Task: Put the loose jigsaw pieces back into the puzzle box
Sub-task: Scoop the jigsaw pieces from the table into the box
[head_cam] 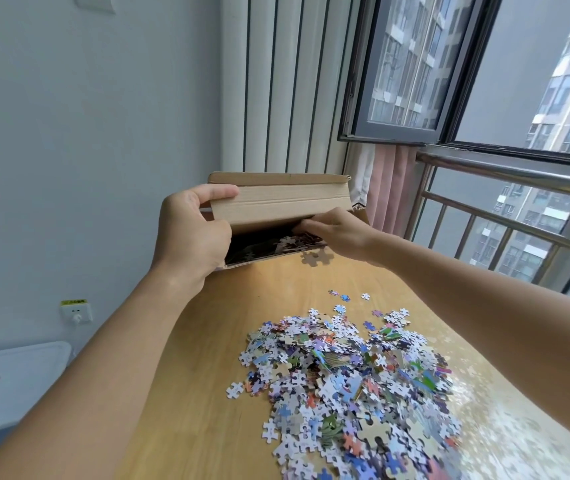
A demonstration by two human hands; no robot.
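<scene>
A brown cardboard puzzle box (281,202) stands at the far end of the wooden table (214,358), its lid flap raised and its dark inside showing some pieces. My left hand (191,233) grips the box's left end, thumb over the flap's corner. My right hand (337,233) reaches into the opening at the right, fingers curled at the flap's lower edge; whether they hold pieces is hidden. A large heap of loose jigsaw pieces (352,382) covers the near right of the table. A small clump of joined pieces (316,258) lies just in front of the box.
A few stray pieces (345,297) lie between the heap and the box. Behind the box hang pale blinds (287,81) and a pink curtain (389,188). A metal railing (505,174) and open window are at right. A white bin (10,379) stands on the floor at left.
</scene>
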